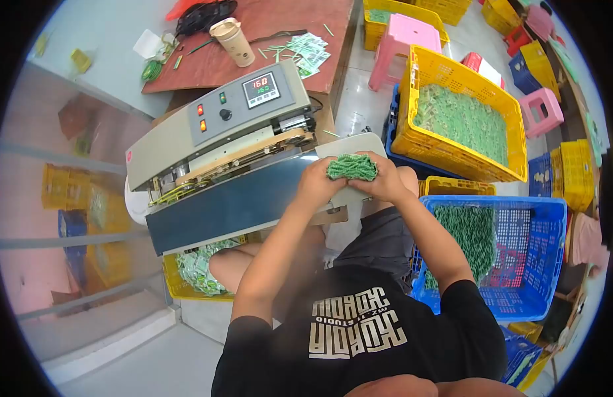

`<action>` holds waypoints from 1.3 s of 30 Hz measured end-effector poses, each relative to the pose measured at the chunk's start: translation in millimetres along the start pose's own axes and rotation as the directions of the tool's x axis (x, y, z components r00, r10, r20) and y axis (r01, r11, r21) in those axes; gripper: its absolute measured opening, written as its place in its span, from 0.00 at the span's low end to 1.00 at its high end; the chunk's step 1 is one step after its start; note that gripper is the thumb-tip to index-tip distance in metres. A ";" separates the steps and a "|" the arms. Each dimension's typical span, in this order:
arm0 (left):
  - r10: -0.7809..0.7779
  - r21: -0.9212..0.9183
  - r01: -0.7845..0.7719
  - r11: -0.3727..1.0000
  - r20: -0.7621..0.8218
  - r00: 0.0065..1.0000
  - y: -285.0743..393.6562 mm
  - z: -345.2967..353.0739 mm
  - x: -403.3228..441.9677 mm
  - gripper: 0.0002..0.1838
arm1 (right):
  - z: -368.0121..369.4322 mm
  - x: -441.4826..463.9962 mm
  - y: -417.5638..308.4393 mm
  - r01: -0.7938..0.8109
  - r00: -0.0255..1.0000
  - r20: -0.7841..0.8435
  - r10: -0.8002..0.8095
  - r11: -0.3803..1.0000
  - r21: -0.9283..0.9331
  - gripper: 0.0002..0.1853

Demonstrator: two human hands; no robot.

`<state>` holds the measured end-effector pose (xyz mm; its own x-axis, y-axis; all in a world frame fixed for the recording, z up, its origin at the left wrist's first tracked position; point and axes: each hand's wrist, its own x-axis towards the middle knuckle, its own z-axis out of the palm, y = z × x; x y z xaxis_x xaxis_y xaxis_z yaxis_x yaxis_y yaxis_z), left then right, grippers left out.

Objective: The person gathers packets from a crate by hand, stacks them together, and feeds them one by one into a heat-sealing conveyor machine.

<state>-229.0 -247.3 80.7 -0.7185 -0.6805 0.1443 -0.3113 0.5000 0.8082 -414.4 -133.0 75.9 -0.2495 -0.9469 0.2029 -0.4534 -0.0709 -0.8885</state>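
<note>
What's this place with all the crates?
Probably a packing workshop: there's a machine with a lit number display, a big yellow crate holding many green pieces, and a green bundle between the left hand and right hand.

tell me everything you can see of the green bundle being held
The green bundle is a compact, oblong pack of many thin, wavy strands or strips, mottled in lighter and darker green, with an uneven outline. Its long side runs left to right between the left hand and right hand, which grip its two ends. It appears in front of the sealing machine's pale plate; its exact material can't be told.
</note>
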 end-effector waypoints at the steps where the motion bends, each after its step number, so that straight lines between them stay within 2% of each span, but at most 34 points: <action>1: 0.058 0.055 -0.056 0.997 -0.041 0.997 1.5 -1.1 -0.7 0.28 | -0.8 1.9 -1.9 0.011 1.000 0.014 -0.011 1.000 -0.002 0.29; 2: 0.051 0.058 -0.047 0.997 -0.057 0.997 3.2 -1.6 -2.7 0.28 | -0.8 3.8 -3.9 -0.031 0.999 0.014 0.031 0.999 0.012 0.28; 3: 0.047 0.074 -0.037 0.997 -0.148 0.988 10.9 -4.7 -4.6 0.26 | 0.5 5.2 -5.3 -0.076 0.997 0.015 0.076 0.997 0.025 0.27; 4: 0.046 0.086 -0.026 0.996 -0.238 0.970 14.5 -8.0 -6.8 0.25 | 4.7 7.1 -3.3 -0.087 0.996 -0.020 0.088 0.995 0.049 0.25; 5: 0.042 0.086 -0.021 0.996 -0.255 0.966 12.2 -10.8 -9.3 0.25 | 4.3 10.2 -3.5 -0.076 0.997 -0.006 0.077 0.996 0.045 0.25; 7: -0.015 -0.035 0.007 0.999 -0.248 0.969 3.8 -14.6 -15.6 0.21 | 2.2 16.4 -9.8 -0.154 0.987 -0.031 0.158 0.982 0.109 0.24; 8: -0.016 -0.037 0.006 0.999 -0.266 0.964 -1.8 -15.5 -16.3 0.21 | 0.3 20.5 -7.9 -0.173 0.985 0.015 0.172 0.972 0.160 0.23; 10: -0.196 -0.212 0.154 0.965 -0.192 0.962 -10.8 -15.8 -16.4 0.16 | -1.1 26.7 -1.7 -0.177 0.984 0.026 0.176 0.973 0.149 0.23; 15: -0.231 -0.191 0.190 0.963 -0.222 0.947 -13.9 -13.1 -5.4 0.14 | -4.0 41.1 -1.5 -0.190 0.981 0.067 0.184 0.977 0.100 0.23; 17: -0.311 -0.150 0.284 0.947 -0.200 0.929 -14.2 -13.2 0.2 0.14 | -3.7 44.6 -3.0 -0.266 0.961 0.109 0.255 0.958 0.107 0.22; 18: -0.354 -0.183 0.323 0.929 -0.182 0.917 -12.6 -15.0 1.2 0.13 | -2.4 46.8 -4.6 -0.261 0.963 0.081 0.257 0.964 0.042 0.21; 21: -0.405 -0.219 0.364 0.905 -0.190 0.894 -17.9 -15.8 1.2 0.13 | 4.2 50.4 -3.3 -0.324 0.946 0.032 0.323 0.945 0.030 0.19; 28: -0.459 -0.147 0.435 0.888 -0.246 0.854 -24.7 -35.2 0.1 0.15 | 12.1 59.0 -13.1 -0.377 0.926 0.038 0.376 0.925 0.035 0.19; 31: -0.464 -0.143 0.441 0.886 -0.302 0.833 -29.8 -49.4 -10.6 0.16 | 13.9 60.0 -20.3 -0.353 0.936 0.021 0.353 0.936 -0.003 0.18; 33: -0.476 -0.127 0.461 0.879 -0.317 0.821 -38.7 -59.8 -22.9 0.16 | 14.2 59.8 -28.8 -0.399 0.916 0.031 0.400 0.916 -0.030 0.18; 34: -0.436 -0.106 0.429 0.897 -0.367 0.822 -45.6 -64.9 -29.9 0.15 | 16.7 59.4 -24.7 -0.399 0.916 0.033 0.400 0.917 -0.029 0.18; 36: -0.387 -0.080 0.390 0.917 -0.412 0.825 -48.2 -69.6 -40.4 0.15 | 20.5 58.7 -17.5 -0.273 0.962 -0.019 0.273 0.962 -0.026 0.18; 38: -0.246 -0.005 0.314 0.950 -0.633 0.734 -42.7 -70.8 -55.5 0.12 | 20.3 55.4 -19.7 -0.271 0.963 -0.028 0.270 0.962 -0.041 0.18; 39: -0.245 -0.002 0.316 0.949 -0.636 0.731 -40.1 -68.2 -53.0 0.12 | 22.1 57.1 -21.8 -0.261 0.965 -0.031 0.259 0.964 -0.058 0.18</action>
<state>-136.1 -267.8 79.6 -0.0534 -0.9612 0.2706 -0.5210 0.2580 0.8136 -399.8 -192.5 97.7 -0.3852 -0.9226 -0.0215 -0.4215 0.1966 -0.8852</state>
